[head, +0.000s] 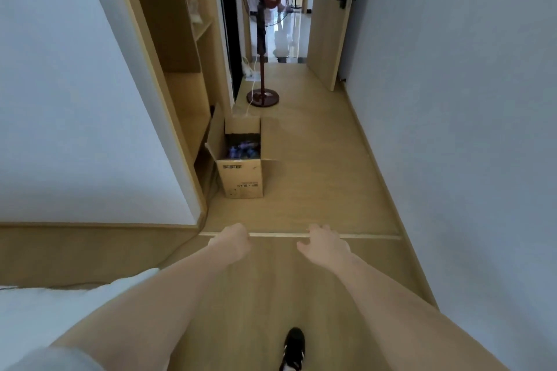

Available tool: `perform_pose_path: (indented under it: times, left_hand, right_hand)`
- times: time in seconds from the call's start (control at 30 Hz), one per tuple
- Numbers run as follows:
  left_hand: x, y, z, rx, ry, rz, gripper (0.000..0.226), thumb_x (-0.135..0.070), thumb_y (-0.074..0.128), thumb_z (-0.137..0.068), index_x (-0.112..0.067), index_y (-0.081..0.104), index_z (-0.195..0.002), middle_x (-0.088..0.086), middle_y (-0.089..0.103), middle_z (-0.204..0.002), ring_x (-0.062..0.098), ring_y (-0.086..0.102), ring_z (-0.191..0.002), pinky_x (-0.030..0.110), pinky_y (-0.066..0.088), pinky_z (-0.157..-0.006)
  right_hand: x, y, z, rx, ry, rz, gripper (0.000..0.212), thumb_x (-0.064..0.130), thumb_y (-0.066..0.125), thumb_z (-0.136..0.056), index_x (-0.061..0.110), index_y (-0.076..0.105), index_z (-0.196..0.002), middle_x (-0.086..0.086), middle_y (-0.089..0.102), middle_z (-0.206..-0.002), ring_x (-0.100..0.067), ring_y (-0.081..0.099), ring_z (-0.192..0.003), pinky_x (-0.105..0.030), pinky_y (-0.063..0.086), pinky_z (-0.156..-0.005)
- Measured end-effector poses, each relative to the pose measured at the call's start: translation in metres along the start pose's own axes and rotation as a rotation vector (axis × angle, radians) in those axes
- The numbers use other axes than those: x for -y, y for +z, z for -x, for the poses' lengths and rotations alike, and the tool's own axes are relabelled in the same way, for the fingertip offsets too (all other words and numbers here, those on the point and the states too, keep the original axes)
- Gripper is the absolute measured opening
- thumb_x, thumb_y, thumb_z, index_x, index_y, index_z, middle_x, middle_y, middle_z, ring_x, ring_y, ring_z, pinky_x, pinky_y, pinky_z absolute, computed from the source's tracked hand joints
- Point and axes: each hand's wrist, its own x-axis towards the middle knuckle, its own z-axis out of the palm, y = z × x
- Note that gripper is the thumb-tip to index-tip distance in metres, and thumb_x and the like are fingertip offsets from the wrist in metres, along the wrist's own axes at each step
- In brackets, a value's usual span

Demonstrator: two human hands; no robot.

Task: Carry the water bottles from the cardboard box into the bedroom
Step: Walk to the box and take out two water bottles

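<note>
An open cardboard box [241,173] stands on the wooden floor against the left wall unit, a few steps ahead. Inside it I see the blue-purple tops of several water bottles [243,149]. Both my arms reach forward and down, well short of the box. My left hand [233,242] is curled into a loose fist and holds nothing. My right hand [324,244] hangs with its fingers apart and is empty too.
A standing fan [262,39] with a dark red base is beyond the box, its white cord trailing to the box. An open wooden door [331,18] is at the far right. Open shelving [187,75] lines the left. A person stands past the doorway. My black shoe [294,348] is below.
</note>
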Motion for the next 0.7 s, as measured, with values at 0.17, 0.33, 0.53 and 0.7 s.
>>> perform_pose_path:
  times: [0.17,0.33,0.53,0.7]
  left_hand:
    - [-0.042,-0.064,-0.1,-0.03,-0.042,0.068,0.027,-0.017,0.044,-0.099,-0.006,0.06,-0.118,0.004,0.058,-0.095,0.023,0.06,-0.101,0.03,0.049,-0.088]
    - [-0.069,-0.112,-0.177,-0.058,-0.047,0.103,0.027,-0.018,0.047,-0.097,-0.013,0.055,-0.122,0.003,0.057,-0.106,0.019,0.056,-0.099,0.029,0.045,-0.082]
    - [-0.088,-0.156,-0.289,0.008,-0.053,0.099,0.026,-0.019,0.041,-0.098,-0.014,0.058,-0.118,0.006,0.06,-0.119,0.02,0.058,-0.108,0.034,0.048,-0.096]
    - [-0.12,-0.218,-0.408,-0.015,0.017,0.104,0.017,-0.019,0.043,-0.099,-0.012,0.056,-0.108,0.006,0.059,-0.102,0.024,0.06,-0.101,0.036,0.051,-0.09]
  right_hand:
    - [0.005,-0.076,-0.109,0.003,-0.032,0.009,0.049,0.044,0.048,-0.096,0.009,0.048,-0.13,-0.013,0.05,-0.13,-0.032,0.046,-0.121,-0.044,0.043,-0.094]
    - [0.015,-0.131,-0.2,0.012,-0.085,0.036,0.044,0.043,0.049,-0.096,0.008,0.052,-0.124,-0.011,0.052,-0.124,-0.028,0.051,-0.114,-0.043,0.048,-0.092]
    - [0.023,-0.17,-0.316,0.062,-0.11,0.057,0.044,0.042,0.046,-0.097,0.008,0.054,-0.124,-0.012,0.052,-0.126,-0.029,0.051,-0.117,-0.044,0.048,-0.094]
    - [0.033,-0.218,-0.436,0.068,-0.066,0.062,0.052,0.043,0.044,-0.097,0.008,0.049,-0.136,-0.012,0.047,-0.136,-0.032,0.043,-0.129,-0.046,0.042,-0.104]
